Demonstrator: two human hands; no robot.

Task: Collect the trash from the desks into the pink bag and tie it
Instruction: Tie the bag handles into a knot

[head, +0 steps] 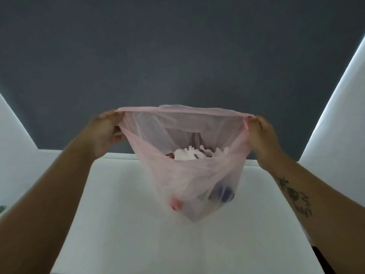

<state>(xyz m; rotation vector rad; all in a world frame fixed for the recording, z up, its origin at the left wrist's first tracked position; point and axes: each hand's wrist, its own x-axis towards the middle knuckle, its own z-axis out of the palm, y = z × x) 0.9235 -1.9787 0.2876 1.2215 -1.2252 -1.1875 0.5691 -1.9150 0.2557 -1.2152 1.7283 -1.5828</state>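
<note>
**Two hands on the rim, trash inside, knot not yet made**

Both hands hold the mouth of the pink bag [193, 175]. The left hand [107, 129] has its fingers curled round the left end of the rim. The right hand [260, 133] pinches the right end between thumb and fingers. The rim runs taut between them as a straight band, and the mouth gapes open.

The bag hangs above the white desk [138, 234], near its far edge; whether its bottom touches the top I cannot tell. Inside lie crumpled white trash [189, 154], a dark blue item [225, 192] low on the right, and a small red piece [175, 204] near the bottom.

Collecting seems done or nearly so. Gathering the rim and tying it remain.
</note>
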